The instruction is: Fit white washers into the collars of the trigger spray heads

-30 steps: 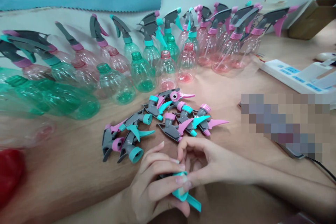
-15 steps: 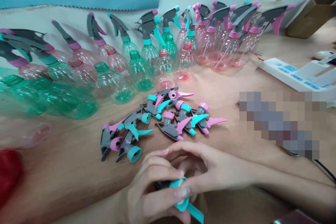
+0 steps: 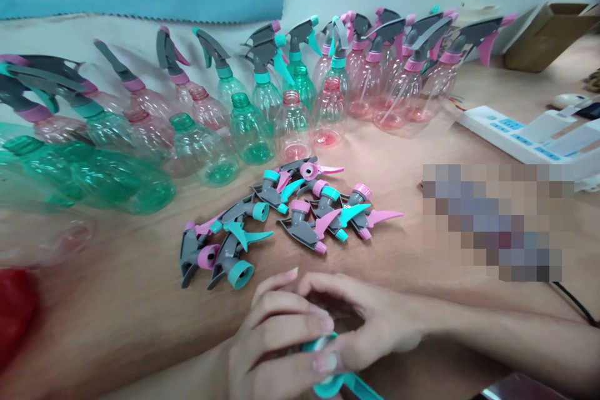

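Note:
Low in the view, my left hand is closed round a spray trigger head with a turquoise collar and turquoise lever. My right hand grips the same head from the other side, its thumb and fingers at the collar. Most of the head's body is hidden by my fingers. Just beyond my hands lies a pile of loose grey spray heads with pink or turquoise collars and levers. The nearest of them has a turquoise collar facing me.
Clear green and pink bottles without heads stand behind the pile. Bottles fitted with spray heads line the wall. A white power strip and a brown box are at right. A red object lies at the left edge.
Both hands have moved slightly down with the spray head, whose turquoise lever now points more to the right. The pile and bottles stay as they were.

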Action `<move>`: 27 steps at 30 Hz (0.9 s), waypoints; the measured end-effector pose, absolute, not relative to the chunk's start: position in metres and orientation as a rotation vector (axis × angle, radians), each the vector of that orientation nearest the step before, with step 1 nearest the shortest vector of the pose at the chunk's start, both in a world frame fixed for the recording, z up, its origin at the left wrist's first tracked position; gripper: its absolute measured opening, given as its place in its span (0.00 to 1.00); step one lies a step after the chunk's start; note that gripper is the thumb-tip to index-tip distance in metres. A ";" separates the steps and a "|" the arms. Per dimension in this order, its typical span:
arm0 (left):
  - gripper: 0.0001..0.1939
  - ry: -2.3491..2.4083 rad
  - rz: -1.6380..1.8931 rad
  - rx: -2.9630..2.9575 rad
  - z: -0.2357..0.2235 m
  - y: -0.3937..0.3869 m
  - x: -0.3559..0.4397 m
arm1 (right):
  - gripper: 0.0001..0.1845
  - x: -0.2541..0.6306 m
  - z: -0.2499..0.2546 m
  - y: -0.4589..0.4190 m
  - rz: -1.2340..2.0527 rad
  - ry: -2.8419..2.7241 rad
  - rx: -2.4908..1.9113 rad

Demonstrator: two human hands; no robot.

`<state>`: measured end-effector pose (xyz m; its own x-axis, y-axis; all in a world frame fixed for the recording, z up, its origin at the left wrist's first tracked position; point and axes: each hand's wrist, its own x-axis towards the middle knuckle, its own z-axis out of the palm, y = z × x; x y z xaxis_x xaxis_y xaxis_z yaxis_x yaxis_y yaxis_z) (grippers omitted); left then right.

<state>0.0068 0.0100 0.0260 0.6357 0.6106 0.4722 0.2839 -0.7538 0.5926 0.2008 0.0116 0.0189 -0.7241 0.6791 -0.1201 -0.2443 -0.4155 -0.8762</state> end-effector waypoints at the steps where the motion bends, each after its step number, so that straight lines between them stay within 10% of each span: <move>1: 0.06 0.617 1.051 2.421 0.024 0.016 0.009 | 0.19 0.202 0.019 0.011 2.118 -1.245 -0.674; 27: 0.08 1.026 0.877 2.381 0.056 0.032 0.027 | 0.25 0.217 0.025 0.012 1.627 -1.547 -1.109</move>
